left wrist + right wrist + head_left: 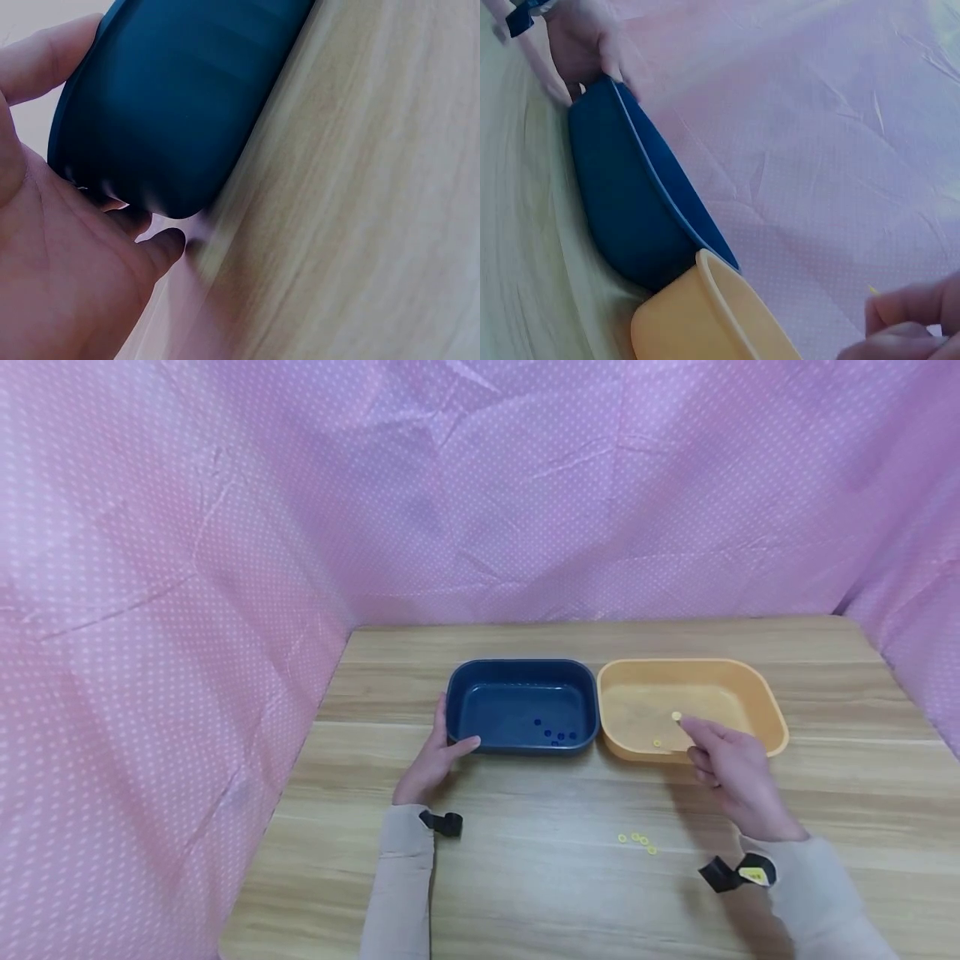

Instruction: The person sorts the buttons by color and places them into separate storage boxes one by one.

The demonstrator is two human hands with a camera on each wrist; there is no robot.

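At the left end of a dark blue plastic tub, my left hand grips the corner, thumb on the rim and fingers along the outer wall. Several small dark blue pieces lie on the tub's floor. My right hand is over the yellow-orange tub, pinching a small yellow ring between thumb and forefinger. Only a sliver of that ring shows in the right wrist view. Inside the yellow-orange tub, near its front wall, is another yellow ring.
Both tubs stand side by side at the back of a wood-grain table. Several yellow rings lie on the tabletop in front of the yellow-orange tub. Pink dotted cloth hangs behind the table and along its sides.
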